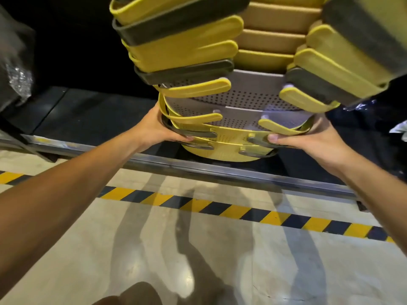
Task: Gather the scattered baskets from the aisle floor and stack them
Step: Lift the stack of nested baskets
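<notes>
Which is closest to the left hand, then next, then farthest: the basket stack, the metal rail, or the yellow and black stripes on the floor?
From the left hand:
1. Basket stack: gripped near its bottom, on the left side.
2. Metal rail: just below, at the floor edge.
3. Striped floor tape: farthest, lower on the floor.

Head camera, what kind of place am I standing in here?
Probably a shop or warehouse aisle. Both hands, left and right, hold a tall stack of baskets with yellow and dark handles, a hazard stripe runs across the concrete floor, and a metal rail edges a dark base.
</notes>
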A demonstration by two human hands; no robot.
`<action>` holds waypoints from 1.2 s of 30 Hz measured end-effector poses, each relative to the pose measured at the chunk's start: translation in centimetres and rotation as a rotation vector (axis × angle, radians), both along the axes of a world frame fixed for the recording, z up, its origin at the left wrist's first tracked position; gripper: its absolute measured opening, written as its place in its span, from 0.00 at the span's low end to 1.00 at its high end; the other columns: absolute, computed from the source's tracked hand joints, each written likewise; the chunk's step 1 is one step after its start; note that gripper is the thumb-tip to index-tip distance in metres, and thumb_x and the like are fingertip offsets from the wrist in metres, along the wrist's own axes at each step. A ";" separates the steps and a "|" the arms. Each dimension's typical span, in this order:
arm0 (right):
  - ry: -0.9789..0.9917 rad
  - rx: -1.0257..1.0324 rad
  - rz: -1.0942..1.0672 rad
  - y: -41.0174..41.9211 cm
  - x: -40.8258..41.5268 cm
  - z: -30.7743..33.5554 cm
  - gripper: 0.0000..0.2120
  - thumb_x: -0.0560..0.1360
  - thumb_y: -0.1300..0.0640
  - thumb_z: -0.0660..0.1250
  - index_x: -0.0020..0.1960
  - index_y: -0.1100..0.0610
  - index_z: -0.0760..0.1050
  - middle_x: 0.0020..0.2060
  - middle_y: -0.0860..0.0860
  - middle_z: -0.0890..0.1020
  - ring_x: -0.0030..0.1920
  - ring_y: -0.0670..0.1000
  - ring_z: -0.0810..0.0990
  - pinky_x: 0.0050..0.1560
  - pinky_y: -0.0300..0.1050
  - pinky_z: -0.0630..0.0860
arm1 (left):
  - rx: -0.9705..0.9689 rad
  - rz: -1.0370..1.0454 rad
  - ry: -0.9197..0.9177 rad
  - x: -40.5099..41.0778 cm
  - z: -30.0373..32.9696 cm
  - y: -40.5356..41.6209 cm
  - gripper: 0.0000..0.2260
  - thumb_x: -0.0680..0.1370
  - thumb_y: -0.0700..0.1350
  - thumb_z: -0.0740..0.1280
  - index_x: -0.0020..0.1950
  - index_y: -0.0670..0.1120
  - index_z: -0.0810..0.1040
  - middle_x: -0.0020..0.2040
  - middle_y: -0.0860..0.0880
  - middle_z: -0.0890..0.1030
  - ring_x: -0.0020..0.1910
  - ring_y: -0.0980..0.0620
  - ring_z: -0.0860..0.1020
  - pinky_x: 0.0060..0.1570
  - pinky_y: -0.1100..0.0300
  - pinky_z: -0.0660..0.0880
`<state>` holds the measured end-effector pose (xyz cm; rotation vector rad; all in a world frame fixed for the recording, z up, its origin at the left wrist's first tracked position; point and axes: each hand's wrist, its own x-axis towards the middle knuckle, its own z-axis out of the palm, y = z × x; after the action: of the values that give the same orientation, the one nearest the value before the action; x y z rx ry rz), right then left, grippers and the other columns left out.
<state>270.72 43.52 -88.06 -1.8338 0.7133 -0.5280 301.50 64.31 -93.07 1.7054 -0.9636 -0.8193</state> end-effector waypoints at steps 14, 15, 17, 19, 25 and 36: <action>0.019 0.078 -0.097 -1.5 2.7 0.4 0.52 0.60 0.48 0.81 0.78 0.46 0.57 0.63 0.43 0.80 0.61 0.44 0.82 0.49 0.46 0.85 | 0.074 0.074 0.205 -0.3 1.0 -2.5 0.51 0.56 0.52 0.84 0.75 0.59 0.64 0.65 0.54 0.80 0.63 0.49 0.80 0.52 0.44 0.84; 0.019 0.053 -0.112 -1.2 2.6 0.2 0.52 0.61 0.48 0.81 0.78 0.47 0.58 0.64 0.44 0.80 0.62 0.44 0.81 0.56 0.50 0.83 | 0.075 0.085 0.205 -0.3 0.8 -2.4 0.51 0.55 0.52 0.84 0.75 0.58 0.65 0.64 0.54 0.80 0.63 0.48 0.80 0.52 0.44 0.84; 0.006 0.013 -0.153 -0.6 2.5 -0.3 0.52 0.60 0.48 0.81 0.78 0.48 0.58 0.66 0.45 0.78 0.64 0.43 0.79 0.65 0.56 0.78 | 0.066 0.095 0.202 -0.1 0.5 -2.2 0.51 0.53 0.52 0.84 0.74 0.56 0.67 0.64 0.53 0.80 0.62 0.47 0.81 0.51 0.44 0.84; -0.013 0.012 -0.173 -0.2 2.5 -0.7 0.53 0.59 0.47 0.81 0.78 0.49 0.58 0.66 0.45 0.77 0.65 0.44 0.78 0.67 0.58 0.77 | 0.056 0.093 0.197 0.2 0.4 -2.2 0.51 0.53 0.53 0.83 0.74 0.56 0.68 0.64 0.52 0.80 0.62 0.45 0.81 0.51 0.44 0.84; -0.022 0.030 -0.158 -0.8 3.4 -0.9 0.57 0.59 0.44 0.82 0.79 0.46 0.54 0.67 0.43 0.75 0.67 0.45 0.76 0.66 0.60 0.77 | 0.035 0.078 0.216 1.2 0.8 -3.1 0.44 0.60 0.45 0.81 0.74 0.57 0.69 0.64 0.51 0.81 0.61 0.46 0.82 0.49 0.47 0.84; 0.043 0.014 -0.088 -4.3 3.9 -0.7 0.53 0.61 0.46 0.81 0.78 0.45 0.57 0.62 0.38 0.79 0.62 0.39 0.79 0.63 0.56 0.80 | -0.002 0.156 0.169 0.3 -0.6 -3.6 0.45 0.57 0.53 0.84 0.72 0.60 0.70 0.64 0.55 0.81 0.59 0.50 0.84 0.46 0.51 0.84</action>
<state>274.65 39.21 -88.78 -1.8120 0.8278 -0.5404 301.76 60.71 -93.67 1.6582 -0.7073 -0.8432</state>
